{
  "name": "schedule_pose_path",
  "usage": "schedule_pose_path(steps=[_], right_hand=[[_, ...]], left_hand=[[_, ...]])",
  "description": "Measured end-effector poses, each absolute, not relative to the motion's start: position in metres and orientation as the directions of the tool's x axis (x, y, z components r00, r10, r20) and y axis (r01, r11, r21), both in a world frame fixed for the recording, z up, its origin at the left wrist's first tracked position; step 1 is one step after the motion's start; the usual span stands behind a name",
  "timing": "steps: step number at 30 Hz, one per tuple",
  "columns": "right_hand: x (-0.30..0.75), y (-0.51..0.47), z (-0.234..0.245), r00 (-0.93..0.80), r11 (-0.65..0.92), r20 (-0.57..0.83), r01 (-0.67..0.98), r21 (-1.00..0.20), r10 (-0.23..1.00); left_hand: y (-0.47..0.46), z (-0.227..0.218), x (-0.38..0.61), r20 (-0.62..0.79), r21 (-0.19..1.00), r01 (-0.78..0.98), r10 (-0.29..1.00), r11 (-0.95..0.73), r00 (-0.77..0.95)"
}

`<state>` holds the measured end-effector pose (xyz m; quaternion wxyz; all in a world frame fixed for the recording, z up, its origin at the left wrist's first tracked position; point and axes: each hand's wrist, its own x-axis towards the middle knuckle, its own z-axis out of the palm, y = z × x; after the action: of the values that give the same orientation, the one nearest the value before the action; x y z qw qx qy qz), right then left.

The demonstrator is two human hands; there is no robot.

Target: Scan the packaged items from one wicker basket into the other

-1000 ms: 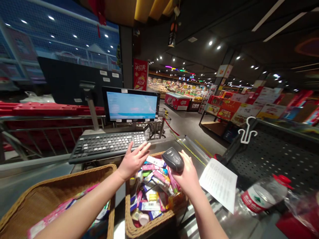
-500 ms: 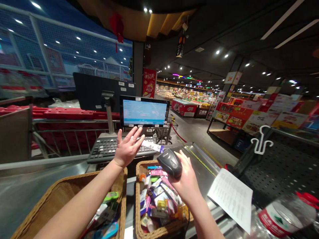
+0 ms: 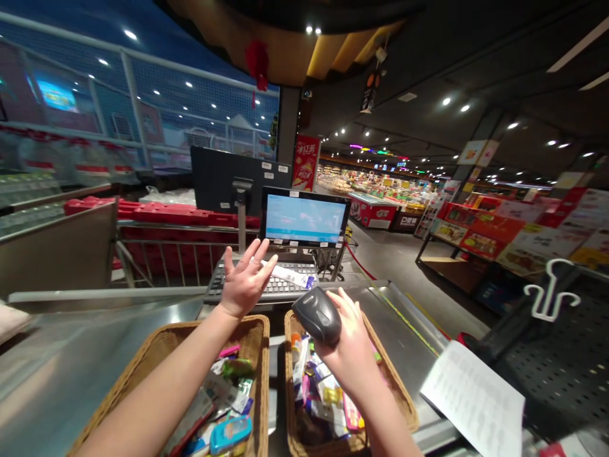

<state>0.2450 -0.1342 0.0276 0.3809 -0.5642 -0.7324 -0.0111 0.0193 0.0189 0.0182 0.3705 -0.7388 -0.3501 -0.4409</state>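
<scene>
My left hand [image 3: 245, 282], its back to me and several fingers stretched, holds a slim white packet [image 3: 292, 277] with a purple end beneath its thumb side. The packet points right, above the keyboard [image 3: 280, 289]. Wrapped around a black barcode scanner [image 3: 318, 315] is my right hand [image 3: 351, 339]. The scanner's head is tilted toward the packet, a short gap apart from it. Below my right hand stands a wicker basket [image 3: 288, 406] of small packaged goods. Another wicker basket [image 3: 263, 387] with assorted packages lies under my left forearm.
A lit monitor [image 3: 304, 218] stands behind the keyboard, beside a second dark screen [image 3: 223, 178]. On the metal counter [image 3: 385, 324], a printed sheet [image 3: 476, 397] lies at right. A white hook [image 3: 549, 295] hangs on a dark perforated panel [image 3: 566, 355]. Shopping carts stand beyond.
The view has turned left, so the counter and screens appear farther right. Both hands keep their holds, the packet and scanner still close together.
</scene>
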Motion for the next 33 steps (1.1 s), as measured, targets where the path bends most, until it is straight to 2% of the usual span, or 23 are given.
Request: schedule_pose_path(steps=[6, 17, 28, 33], right_hand=[[0.222, -0.134, 0.029, -0.14, 0.398, 0.529, 0.819, -0.414, 0.837], [0.189, -0.134, 0.025, -0.194, 0.453, 0.534, 0.792, -0.409, 0.823], [0.156, -0.141, 0.027, -0.225, 0.481, 0.526, 0.769, -0.421, 0.82], [0.146, -0.142, 0.029, -0.26, 0.518, 0.524, 0.735, -0.437, 0.811]], left_hand=[[0.013, 0.016, -0.01, 0.914, -0.205, 0.857, 0.221, -0.472, 0.34], [-0.001, 0.013, -0.054, 0.908, -0.145, 0.864, 0.282, -0.483, 0.31], [-0.022, 0.009, -0.088, 0.898, -0.163, 0.882, 0.305, -0.442, 0.319], [-0.027, 0.008, -0.101, 0.899, -0.219, 0.894, 0.274, -0.391, 0.34]])
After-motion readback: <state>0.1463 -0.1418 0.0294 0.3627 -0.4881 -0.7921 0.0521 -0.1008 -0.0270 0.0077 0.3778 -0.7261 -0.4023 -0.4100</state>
